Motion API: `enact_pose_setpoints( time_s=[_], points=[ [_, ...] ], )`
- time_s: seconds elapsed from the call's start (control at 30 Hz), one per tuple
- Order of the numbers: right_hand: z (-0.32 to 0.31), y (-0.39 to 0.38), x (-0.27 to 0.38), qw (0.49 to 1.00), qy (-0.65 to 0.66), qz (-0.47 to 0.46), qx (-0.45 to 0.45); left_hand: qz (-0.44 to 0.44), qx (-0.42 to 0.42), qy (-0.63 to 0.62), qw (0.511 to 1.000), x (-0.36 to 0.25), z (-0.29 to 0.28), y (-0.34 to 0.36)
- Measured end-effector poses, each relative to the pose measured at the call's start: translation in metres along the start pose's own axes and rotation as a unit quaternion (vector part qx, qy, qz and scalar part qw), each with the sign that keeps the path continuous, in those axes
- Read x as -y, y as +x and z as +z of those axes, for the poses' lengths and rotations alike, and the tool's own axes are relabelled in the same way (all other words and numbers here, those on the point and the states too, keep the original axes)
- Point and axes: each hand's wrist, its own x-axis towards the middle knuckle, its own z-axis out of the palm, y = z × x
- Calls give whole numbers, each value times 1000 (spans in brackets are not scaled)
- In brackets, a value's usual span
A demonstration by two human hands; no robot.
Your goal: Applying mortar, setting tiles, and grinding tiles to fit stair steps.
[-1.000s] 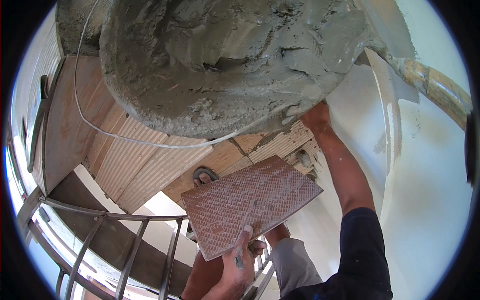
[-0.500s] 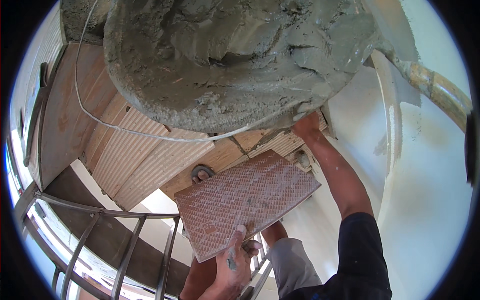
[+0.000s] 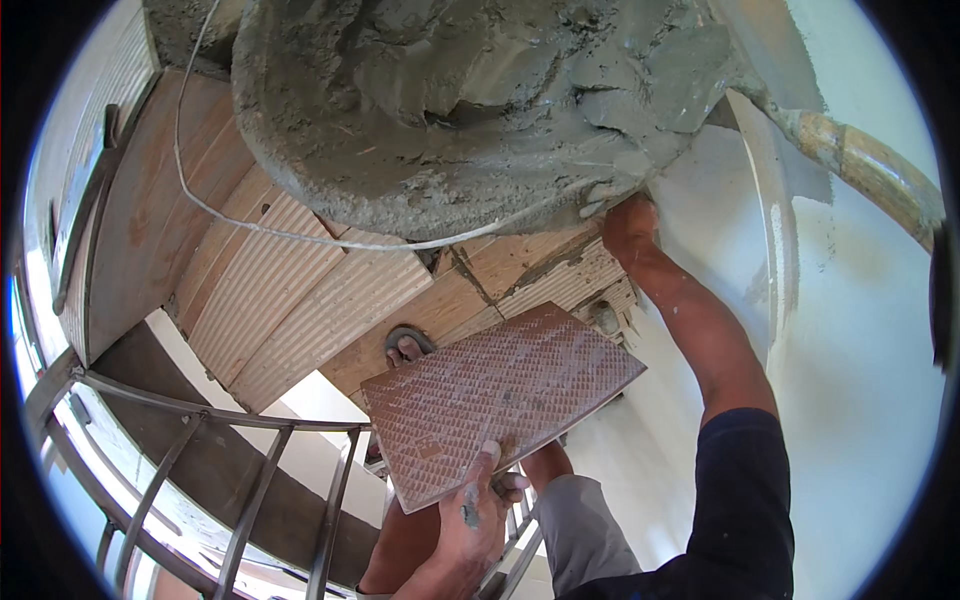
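Your left hand (image 3: 474, 522) grips the tile (image 3: 510, 400), thumb on its ridged face | tile's between you and the basin (image 3: 370, 213) | right hand (image 3: 631, 228) at basin's rim, can't tell its fingers' state

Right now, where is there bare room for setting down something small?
The ribbed tiles look bare between the white cord and the railing; whether they lie level, I cannot tell. It is crowded at the mortar tub, beside the right hand, and where the left hand holds a brown tile.
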Motion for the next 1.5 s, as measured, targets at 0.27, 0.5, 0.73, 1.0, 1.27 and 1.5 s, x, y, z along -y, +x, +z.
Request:
enact_pose_setpoints(
  time_s=[0.27, 0.5, 0.73, 1.0, 1.27, 1.5],
  points=[
    [-15, -13, -7, 956, -275, -98, -22, 7, 21, -17, 1000, -5, -5, -9],
    [-22, -57, 17, 967, 120, -155, -161, 34, 11, -39, 999, -7, -19, -9],
    [-18, -30, 66, 944, 220, -92, -226, 23, -10, -88, 996, -13, -26, -14],
    [10, -94, 178, 800, 285, -317, -422, 89, -81, -81, 989, -8, -34, -7],
    [5, -88, 188, 778, 186, -456, -391, 50, -102, -101, 988, -19, -36, -23],
    [-62, -64, 79, 949, 154, -249, -116, 52, -42, -56, 996, -20, -40, -28]
  ],
)
